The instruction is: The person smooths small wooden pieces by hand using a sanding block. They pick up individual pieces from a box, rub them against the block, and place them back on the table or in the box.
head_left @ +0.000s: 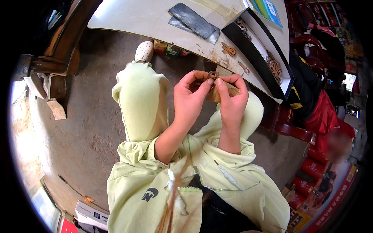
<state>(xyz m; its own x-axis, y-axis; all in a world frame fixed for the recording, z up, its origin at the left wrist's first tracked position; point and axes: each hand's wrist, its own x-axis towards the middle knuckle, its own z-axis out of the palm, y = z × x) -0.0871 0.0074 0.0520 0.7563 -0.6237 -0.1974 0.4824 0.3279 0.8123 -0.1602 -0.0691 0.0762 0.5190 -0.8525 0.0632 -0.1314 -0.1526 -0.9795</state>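
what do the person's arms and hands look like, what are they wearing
Both arms come out of a pale yellow-green hooded top with its sleeves pushed up to the elbows, so the forearms are bare. The left hand and right hand are bare: no gloves, rings or watch visible. White drawstrings hang at the chest.

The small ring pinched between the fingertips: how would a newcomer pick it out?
Start at the pale table, then drop to the two hands raised over the lap. The small brown ring sits between the left hand and right hand, the only ring held, not lying loose.
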